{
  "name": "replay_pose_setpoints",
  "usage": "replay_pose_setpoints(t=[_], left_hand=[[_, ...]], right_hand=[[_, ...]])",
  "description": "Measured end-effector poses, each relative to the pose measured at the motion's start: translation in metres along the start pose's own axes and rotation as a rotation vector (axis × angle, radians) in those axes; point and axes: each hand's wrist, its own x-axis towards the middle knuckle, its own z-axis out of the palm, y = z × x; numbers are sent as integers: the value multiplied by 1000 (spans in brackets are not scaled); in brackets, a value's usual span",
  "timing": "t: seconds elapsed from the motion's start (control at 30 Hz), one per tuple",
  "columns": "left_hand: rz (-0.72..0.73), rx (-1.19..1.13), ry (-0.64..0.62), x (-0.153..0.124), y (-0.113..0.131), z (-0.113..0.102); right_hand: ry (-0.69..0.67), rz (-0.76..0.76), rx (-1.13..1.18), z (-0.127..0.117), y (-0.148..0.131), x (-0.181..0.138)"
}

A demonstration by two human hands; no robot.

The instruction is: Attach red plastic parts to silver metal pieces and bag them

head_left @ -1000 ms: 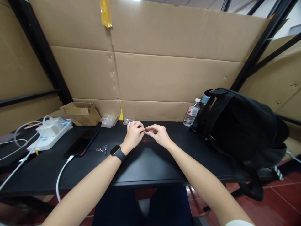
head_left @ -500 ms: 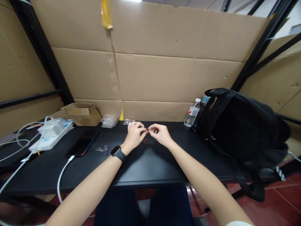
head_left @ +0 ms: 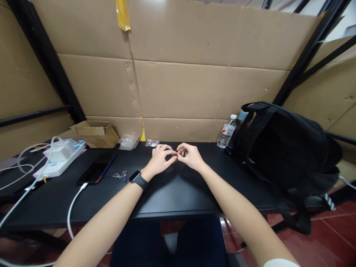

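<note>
My left hand (head_left: pixel 160 159) and my right hand (head_left: pixel 190 155) meet fingertip to fingertip over the black desk (head_left: pixel 178 189), pinching a tiny metal piece with a red part (head_left: pixel 175 155) between them. The piece is mostly hidden by my fingers, so I cannot make out what it is. A dark smartwatch (head_left: pixel 138 179) sits on my left wrist. A small keyring with a blue tag (head_left: pixel 121 175) lies on the desk left of that wrist.
A black phone (head_left: pixel 97 168) with a white cable lies at left, beside a white power strip (head_left: pixel 58 159) with cables. At the back stand a cardboard box (head_left: pixel 96 134), small plastic bags (head_left: pixel 129 142) and a water bottle (head_left: pixel 226 132). A black backpack (head_left: pixel 286 152) fills the right side.
My hands have drawn closer together and dropped slightly toward the desk. The small red piece that showed below my fingers is now mostly covered by them.
</note>
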Motion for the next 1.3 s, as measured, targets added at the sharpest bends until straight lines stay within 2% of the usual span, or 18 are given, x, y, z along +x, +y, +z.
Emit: replay_pose_setpoints(t=[0.3,0.9,1.07,1.17,1.3], left_hand=[[-1,13,-48,0,-5,3],[2,7,-50,0,-2,0],[-71,-54,-42,2,-4,0],[-103,-8,-86,2,-9,-2],[-83,92,-233,0,-17,-5]], right_hand=[[-9,11,47,1,-3,0],[-25,-11,19,0,1,0],[-25,-7,-1,-2,-1,1],[-38,7,-3,-3,-2,1],[-55,12,-4,-3,-2,1]])
